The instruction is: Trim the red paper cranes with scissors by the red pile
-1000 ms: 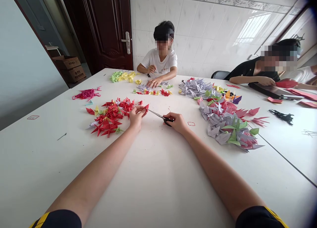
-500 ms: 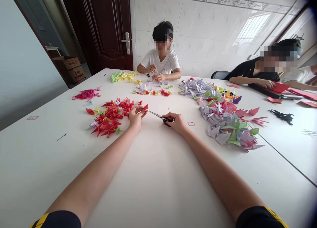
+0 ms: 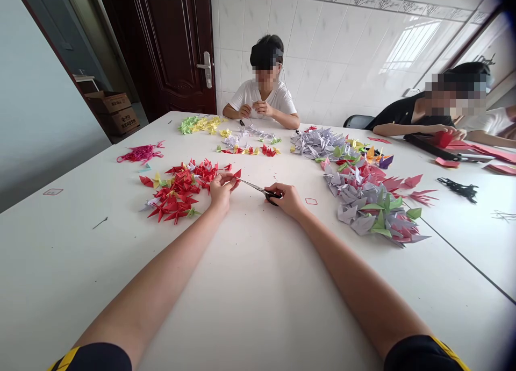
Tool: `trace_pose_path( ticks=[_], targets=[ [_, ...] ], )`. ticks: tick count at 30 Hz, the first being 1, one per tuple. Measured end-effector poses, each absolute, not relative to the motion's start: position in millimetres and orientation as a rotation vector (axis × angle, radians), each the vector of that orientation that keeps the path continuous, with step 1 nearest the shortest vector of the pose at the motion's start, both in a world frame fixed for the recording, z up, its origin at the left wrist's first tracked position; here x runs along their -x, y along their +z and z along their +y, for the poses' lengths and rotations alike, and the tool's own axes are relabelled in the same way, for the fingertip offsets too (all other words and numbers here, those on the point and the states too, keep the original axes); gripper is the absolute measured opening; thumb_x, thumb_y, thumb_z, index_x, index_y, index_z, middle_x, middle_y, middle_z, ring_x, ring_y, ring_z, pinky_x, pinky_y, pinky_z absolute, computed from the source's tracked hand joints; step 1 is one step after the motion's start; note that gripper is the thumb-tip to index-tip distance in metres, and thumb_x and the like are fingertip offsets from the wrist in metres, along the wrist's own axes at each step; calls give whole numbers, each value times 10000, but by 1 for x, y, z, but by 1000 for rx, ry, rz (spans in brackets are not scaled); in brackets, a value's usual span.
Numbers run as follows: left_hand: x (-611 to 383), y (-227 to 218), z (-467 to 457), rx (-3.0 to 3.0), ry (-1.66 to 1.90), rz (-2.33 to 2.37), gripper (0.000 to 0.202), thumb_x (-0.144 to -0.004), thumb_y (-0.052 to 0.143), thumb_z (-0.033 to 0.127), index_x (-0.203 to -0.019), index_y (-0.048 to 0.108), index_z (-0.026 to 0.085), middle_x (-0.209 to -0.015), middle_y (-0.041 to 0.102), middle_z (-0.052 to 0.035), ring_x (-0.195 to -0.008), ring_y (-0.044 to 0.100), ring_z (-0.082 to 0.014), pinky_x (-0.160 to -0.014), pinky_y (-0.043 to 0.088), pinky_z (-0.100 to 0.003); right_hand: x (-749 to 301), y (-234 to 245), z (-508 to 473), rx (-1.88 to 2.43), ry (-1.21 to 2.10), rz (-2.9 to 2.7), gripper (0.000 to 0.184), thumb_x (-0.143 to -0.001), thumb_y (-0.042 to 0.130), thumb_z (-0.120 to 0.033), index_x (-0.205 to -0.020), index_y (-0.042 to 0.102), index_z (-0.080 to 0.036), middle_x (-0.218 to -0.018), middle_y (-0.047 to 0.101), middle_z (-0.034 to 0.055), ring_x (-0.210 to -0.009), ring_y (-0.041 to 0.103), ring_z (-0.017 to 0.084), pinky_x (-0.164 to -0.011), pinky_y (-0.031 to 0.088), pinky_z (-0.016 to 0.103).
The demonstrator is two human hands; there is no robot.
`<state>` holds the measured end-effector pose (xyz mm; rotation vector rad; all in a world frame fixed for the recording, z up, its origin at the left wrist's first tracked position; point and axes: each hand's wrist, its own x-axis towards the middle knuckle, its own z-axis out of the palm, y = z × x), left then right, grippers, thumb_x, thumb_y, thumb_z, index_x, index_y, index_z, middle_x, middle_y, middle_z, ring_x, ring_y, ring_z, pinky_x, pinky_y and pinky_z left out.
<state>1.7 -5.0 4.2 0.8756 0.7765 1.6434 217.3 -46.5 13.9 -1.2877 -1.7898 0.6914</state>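
My left hand (image 3: 222, 189) pinches a red paper crane (image 3: 237, 174) between thumb and fingers, just right of a pile of mostly red folded paper cranes (image 3: 177, 196). My right hand (image 3: 285, 198) is closed around the black handles of a pair of scissors (image 3: 260, 189). The blades point left, and their tips reach the red paper at my left fingertips. Whether the tips touch or cut the paper is too small to tell.
A large heap of grey, pink and green cranes (image 3: 371, 204) lies to the right on the white table (image 3: 242, 290). Pink cord (image 3: 141, 152) is at the left, black cord (image 3: 458, 189) at the right. One person (image 3: 262, 99) sits opposite; another (image 3: 411, 113) handles red paper at the far right.
My hands, the scissors and the red crane have barely moved. The person opposite has raised their hands closer together, and the person at the right has folded or bent the red paper.
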Motion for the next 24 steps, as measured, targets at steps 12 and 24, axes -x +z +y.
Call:
trace_pose_path(
  ticks=[12,24],
  targets=[
    [-2,6,-5,-858,1653,786,278,-538,816,174,-746,631,177,-778,660,-4,-749,652,-130,-841,553,-347,-218,11,-45,1250,785,-1754,304,-683,594,-223,-969,697,-201,-749,746,16,-767,611,185,-760,455,310],
    [-5,8,-7,-997,1667,859,243,-657,775,246,-873,708,157,-873,694,-62,-745,653,-133,-823,549,-353,-215,6,-43,1304,738,-1665,284,-671,625,-226,-942,707,-203,-739,731,18,-734,626,193,-688,442,301]
  ],
)
